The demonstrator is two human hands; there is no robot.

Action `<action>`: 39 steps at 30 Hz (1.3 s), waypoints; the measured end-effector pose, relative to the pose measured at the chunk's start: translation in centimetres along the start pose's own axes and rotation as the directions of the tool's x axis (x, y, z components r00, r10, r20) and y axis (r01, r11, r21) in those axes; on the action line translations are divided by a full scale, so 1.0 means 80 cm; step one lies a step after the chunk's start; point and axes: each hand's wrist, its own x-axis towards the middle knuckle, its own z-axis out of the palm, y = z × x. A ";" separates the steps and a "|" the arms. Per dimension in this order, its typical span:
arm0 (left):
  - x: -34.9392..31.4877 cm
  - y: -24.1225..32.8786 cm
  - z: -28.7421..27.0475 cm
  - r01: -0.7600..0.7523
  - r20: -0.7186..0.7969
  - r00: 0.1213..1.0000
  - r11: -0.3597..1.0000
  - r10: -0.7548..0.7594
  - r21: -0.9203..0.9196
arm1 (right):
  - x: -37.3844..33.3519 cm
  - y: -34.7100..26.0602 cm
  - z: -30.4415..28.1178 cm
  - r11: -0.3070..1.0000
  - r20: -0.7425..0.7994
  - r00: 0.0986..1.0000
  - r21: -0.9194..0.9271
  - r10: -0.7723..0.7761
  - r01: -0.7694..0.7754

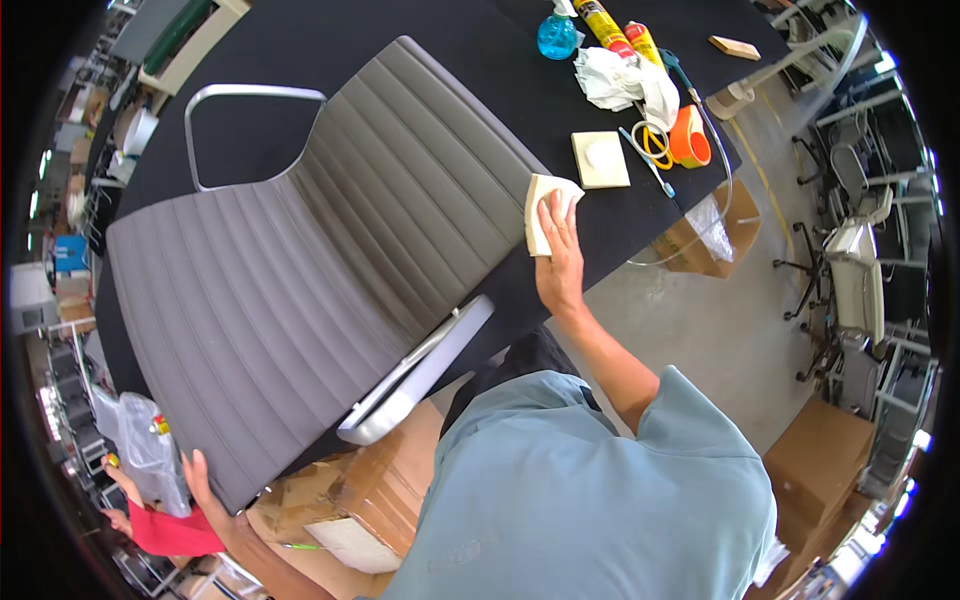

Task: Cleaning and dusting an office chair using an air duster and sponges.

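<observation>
A grey ribbed office chair [260, 270], seat and back in one shell, lies on a black-covered table [130, 180]. Its far armrest [255, 90] is a metal loop; the near armrest [420, 375] is light grey. My right hand [560, 260] presses a cream sponge [541, 215] against the upper edge of the chair back, fingers laid over it. At the seat's front corner, lower left, my left hand [205, 485] rests against the edge with fingers stretched; part of it is hidden. Another cream sponge pad [601, 160] lies beyond the sponge.
Beyond lie a blue spray bottle [557, 36], yellow-red cans [605, 25], crumpled white cloth [620, 82], orange tape [690, 138], a toothbrush [648, 165] and a hose [720, 140]. Cardboard boxes [400, 480] stand below. A person in red [170, 530] works at lower left. More chairs [855, 270] stand right.
</observation>
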 end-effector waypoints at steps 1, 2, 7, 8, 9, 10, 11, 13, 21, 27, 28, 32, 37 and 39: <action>0.004 -0.003 -0.001 0.013 0.090 0.996 1.000 -0.014 0.011 | -0.009 -0.008 0.010 0.998 -0.031 0.999 0.059 0.017 -0.015; 0.007 -0.007 -0.001 0.025 0.177 0.984 0.999 -0.029 0.024 | -0.027 -0.008 0.027 0.981 -0.041 0.998 0.190 0.039 -0.031; 0.000 -0.063 -0.008 0.120 0.097 0.988 0.993 -0.118 -0.012 | -0.044 -0.058 0.026 0.936 0.133 0.990 0.353 -0.057 0.006; -0.008 -0.078 -0.004 0.135 0.104 0.986 0.989 -0.128 -0.062 | -0.033 -0.055 0.026 0.926 0.140 0.988 0.377 -0.068 0.011; -0.010 -0.100 -0.010 0.162 0.127 0.981 0.980 -0.148 -0.113 | -0.017 -0.057 0.017 0.922 0.172 0.979 0.385 -0.109 0.035; -0.019 -0.116 -0.005 0.176 0.123 0.980 0.974 -0.159 -0.143 | 0.001 -0.058 0.005 0.917 0.203 0.967 0.393 -0.151 0.060; -0.031 -0.136 0.001 0.192 0.140 0.976 0.960 -0.165 -0.203 | 0.018 -0.055 -0.001 0.914 0.248 0.946 0.394 -0.207 0.097; -0.061 -0.173 0.023 0.215 0.138 0.974 0.927 -0.180 -0.308 | 0.050 -0.050 -0.007 0.925 0.323 0.909 0.352 -0.265 0.144; -0.182 -0.228 0.155 0.258 0.041 0.957 0.780 -0.286 -0.570 | 0.234 -0.032 0.014 0.911 0.459 0.800 0.054 -0.385 0.408; -0.252 -0.212 0.240 0.329 0.090 0.937 0.765 -0.338 -0.553 | 0.318 0.010 0.051 0.891 0.418 0.908 0.408 0.010 -0.198; -0.264 -0.205 0.249 0.390 0.124 0.912 0.736 -0.390 -0.553 | 0.295 -0.006 0.019 0.822 0.291 0.952 0.563 -0.095 -0.090; -0.277 -0.237 0.259 0.475 0.377 0.866 0.771 -0.327 -0.424 | 0.212 0.036 0.025 0.821 -0.276 0.958 0.563 0.072 0.100; -0.290 -0.200 0.264 0.502 0.366 0.850 0.794 -0.380 -0.343 | 0.167 0.028 0.079 0.939 -0.073 0.984 0.293 -0.165 0.180; -0.285 -0.192 0.257 0.530 0.466 0.791 0.826 -0.397 -0.195 | 0.188 0.034 0.115 0.915 -0.072 0.942 0.226 -0.328 0.335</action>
